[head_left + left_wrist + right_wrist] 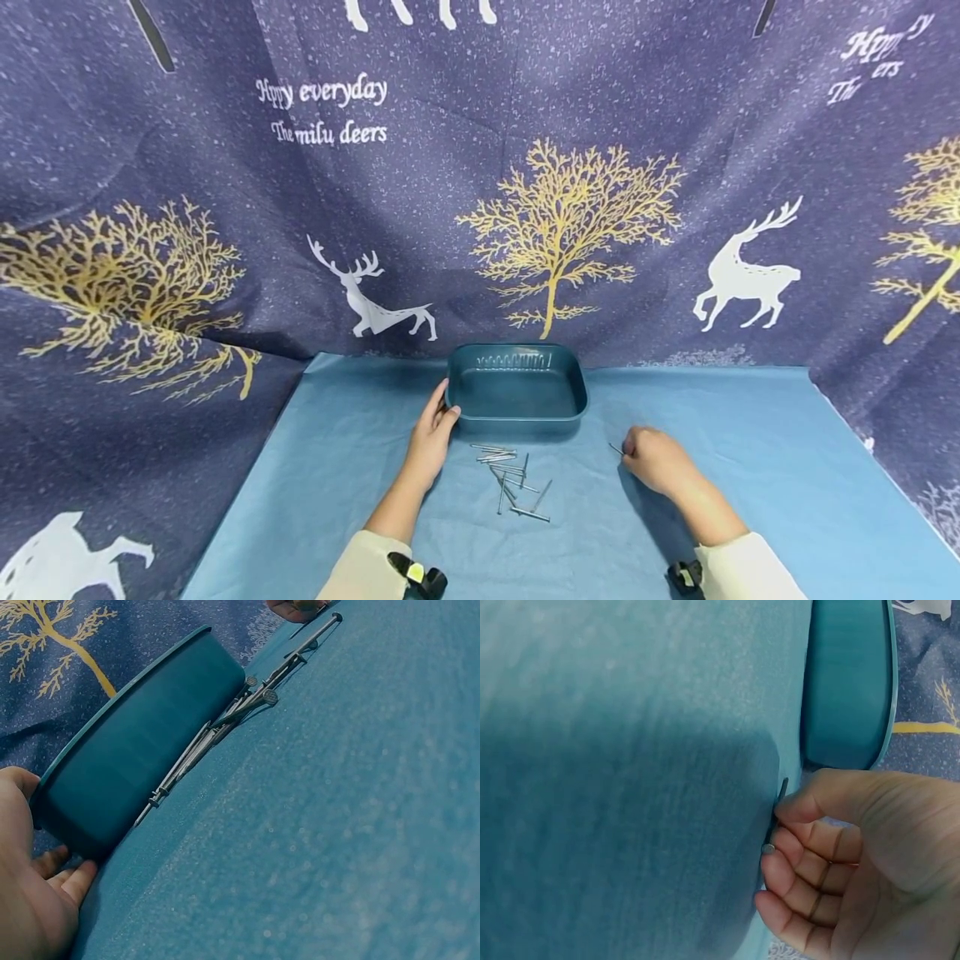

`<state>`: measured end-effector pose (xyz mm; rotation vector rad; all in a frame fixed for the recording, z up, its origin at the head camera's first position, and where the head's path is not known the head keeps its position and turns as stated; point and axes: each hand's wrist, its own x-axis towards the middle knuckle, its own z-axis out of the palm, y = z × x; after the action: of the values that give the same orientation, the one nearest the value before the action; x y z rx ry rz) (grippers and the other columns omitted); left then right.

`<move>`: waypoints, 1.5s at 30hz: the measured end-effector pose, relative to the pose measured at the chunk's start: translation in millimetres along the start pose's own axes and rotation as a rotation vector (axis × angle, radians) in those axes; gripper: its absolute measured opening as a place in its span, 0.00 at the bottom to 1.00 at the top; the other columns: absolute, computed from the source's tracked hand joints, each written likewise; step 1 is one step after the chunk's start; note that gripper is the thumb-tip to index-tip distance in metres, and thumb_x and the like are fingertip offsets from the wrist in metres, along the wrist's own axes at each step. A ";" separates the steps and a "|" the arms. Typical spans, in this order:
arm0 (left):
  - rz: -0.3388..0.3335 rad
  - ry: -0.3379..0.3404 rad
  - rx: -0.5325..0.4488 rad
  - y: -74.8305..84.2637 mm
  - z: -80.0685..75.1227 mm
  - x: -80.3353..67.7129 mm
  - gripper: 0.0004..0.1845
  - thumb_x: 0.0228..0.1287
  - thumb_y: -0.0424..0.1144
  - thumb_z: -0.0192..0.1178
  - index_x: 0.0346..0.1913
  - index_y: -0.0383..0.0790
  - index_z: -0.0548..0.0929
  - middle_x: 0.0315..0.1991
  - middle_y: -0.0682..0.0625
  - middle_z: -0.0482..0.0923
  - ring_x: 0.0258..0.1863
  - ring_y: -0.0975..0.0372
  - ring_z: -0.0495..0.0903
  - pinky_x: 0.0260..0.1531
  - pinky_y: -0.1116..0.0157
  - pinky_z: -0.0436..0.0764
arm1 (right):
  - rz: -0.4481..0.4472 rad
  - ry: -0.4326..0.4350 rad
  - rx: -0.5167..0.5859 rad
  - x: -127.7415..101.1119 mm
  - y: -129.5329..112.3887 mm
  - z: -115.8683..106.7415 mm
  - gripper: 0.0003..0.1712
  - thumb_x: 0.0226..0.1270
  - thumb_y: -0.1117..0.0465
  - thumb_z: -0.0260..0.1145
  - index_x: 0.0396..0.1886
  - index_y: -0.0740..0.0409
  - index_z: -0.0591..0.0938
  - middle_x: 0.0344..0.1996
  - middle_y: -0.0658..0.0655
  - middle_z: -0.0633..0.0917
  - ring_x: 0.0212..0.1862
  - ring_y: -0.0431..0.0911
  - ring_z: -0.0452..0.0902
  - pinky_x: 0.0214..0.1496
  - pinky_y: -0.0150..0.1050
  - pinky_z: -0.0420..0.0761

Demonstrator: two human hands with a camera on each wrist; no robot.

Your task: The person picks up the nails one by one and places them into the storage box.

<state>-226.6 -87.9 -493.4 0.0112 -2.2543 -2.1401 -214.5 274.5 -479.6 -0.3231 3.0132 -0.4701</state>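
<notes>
A dark teal plastic tray [517, 430] with a rounded rim stands at the back middle of the table. My left hand [429, 442] holds it at its left end, thumb up by the rim and fingers low along the wall [124, 761]. Just in front of the tray, several steel nails lie in a loose, crossing pile [530, 515]. Over to the right of them, my right hand [658, 460] pinches a single nail [769, 849] between thumb and fingers, low over the cloth. Its head and one end show; the middle is hidden by the fingers.
A light blue cloth [750, 450] covers the table. Behind it hangs a dark blue curtain [420, 192] printed with white deer and yellow trees, close to the tray's back side.
</notes>
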 end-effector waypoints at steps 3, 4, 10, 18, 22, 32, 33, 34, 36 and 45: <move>-0.003 0.002 0.001 1.1 0.4 -0.6 0.33 0.78 0.42 0.54 0.80 0.47 0.58 0.78 0.33 0.57 0.77 0.43 0.60 0.74 0.46 0.65 | 0.007 -0.013 0.005 0.2 0.1 -1.1 0.05 0.64 0.65 0.67 0.29 0.57 0.78 0.28 0.52 0.80 0.29 0.44 0.69 0.35 0.43 0.75; -0.004 0.004 0.001 1.4 0.5 -0.6 0.33 0.78 0.42 0.55 0.80 0.48 0.58 0.78 0.33 0.57 0.77 0.43 0.60 0.74 0.46 0.65 | 0.006 -0.016 0.007 0.1 -0.2 -1.7 0.06 0.64 0.65 0.66 0.29 0.57 0.78 0.27 0.52 0.79 0.29 0.44 0.69 0.34 0.42 0.74; -0.006 0.005 0.007 2.4 -0.1 -1.2 0.33 0.78 0.42 0.54 0.80 0.49 0.58 0.78 0.33 0.57 0.77 0.43 0.60 0.74 0.45 0.65 | -0.004 -0.010 0.006 -0.2 -0.6 -2.6 0.04 0.64 0.64 0.67 0.30 0.57 0.80 0.28 0.51 0.81 0.29 0.43 0.71 0.35 0.43 0.76; -0.013 0.003 0.008 1.1 -0.4 -1.3 0.33 0.78 0.42 0.54 0.80 0.49 0.58 0.78 0.33 0.57 0.77 0.43 0.60 0.74 0.45 0.65 | -0.010 0.025 0.008 0.8 -2.3 -2.2 0.04 0.61 0.62 0.69 0.32 0.57 0.82 0.27 0.52 0.83 0.31 0.45 0.77 0.37 0.48 0.81; -0.014 -0.002 -0.002 1.3 -0.7 -1.7 0.33 0.78 0.42 0.54 0.81 0.49 0.58 0.78 0.33 0.57 0.77 0.43 0.60 0.74 0.45 0.65 | -0.026 0.057 0.017 1.2 -5.3 -3.8 0.04 0.59 0.63 0.69 0.31 0.57 0.82 0.25 0.50 0.82 0.29 0.44 0.75 0.35 0.46 0.80; -0.011 -0.006 0.011 1.7 -0.8 -2.2 0.33 0.78 0.43 0.54 0.81 0.48 0.57 0.78 0.32 0.57 0.77 0.42 0.60 0.73 0.42 0.65 | -0.025 0.081 0.024 1.4 -11.5 -5.9 0.04 0.60 0.62 0.69 0.31 0.56 0.81 0.22 0.49 0.80 0.26 0.42 0.71 0.31 0.42 0.76; -0.008 -0.009 0.011 1.3 -0.9 -1.9 0.33 0.78 0.43 0.54 0.81 0.48 0.57 0.78 0.32 0.57 0.77 0.42 0.60 0.73 0.42 0.65 | -0.025 0.082 0.025 1.8 -11.7 -5.9 0.04 0.60 0.62 0.69 0.31 0.56 0.82 0.22 0.49 0.80 0.26 0.42 0.71 0.31 0.42 0.76; -0.008 -0.011 0.008 1.3 -1.4 -1.7 0.33 0.78 0.43 0.54 0.81 0.48 0.58 0.78 0.32 0.57 0.77 0.42 0.60 0.73 0.43 0.65 | -0.025 0.084 0.027 2.0 -12.2 -6.4 0.04 0.60 0.62 0.69 0.31 0.56 0.82 0.22 0.48 0.80 0.26 0.42 0.70 0.31 0.42 0.75; -0.003 -0.013 0.006 0.9 -1.5 -1.5 0.33 0.78 0.43 0.54 0.81 0.47 0.58 0.77 0.31 0.57 0.77 0.42 0.60 0.73 0.43 0.66 | -0.026 0.092 0.025 2.7 -13.1 -6.9 0.03 0.60 0.62 0.69 0.31 0.56 0.82 0.21 0.48 0.80 0.26 0.42 0.71 0.31 0.42 0.76; 0.002 0.002 0.015 3.5 -0.1 -2.6 0.33 0.78 0.43 0.55 0.80 0.46 0.59 0.77 0.31 0.58 0.76 0.42 0.62 0.73 0.44 0.66 | -0.029 0.107 0.012 4.0 -18.6 -10.6 0.03 0.61 0.62 0.68 0.32 0.57 0.82 0.24 0.49 0.79 0.28 0.43 0.72 0.33 0.44 0.77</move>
<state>-223.9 -87.7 -490.0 0.0114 -2.2682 -2.1214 -215.9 259.5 -464.0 -0.3520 3.1119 -0.5232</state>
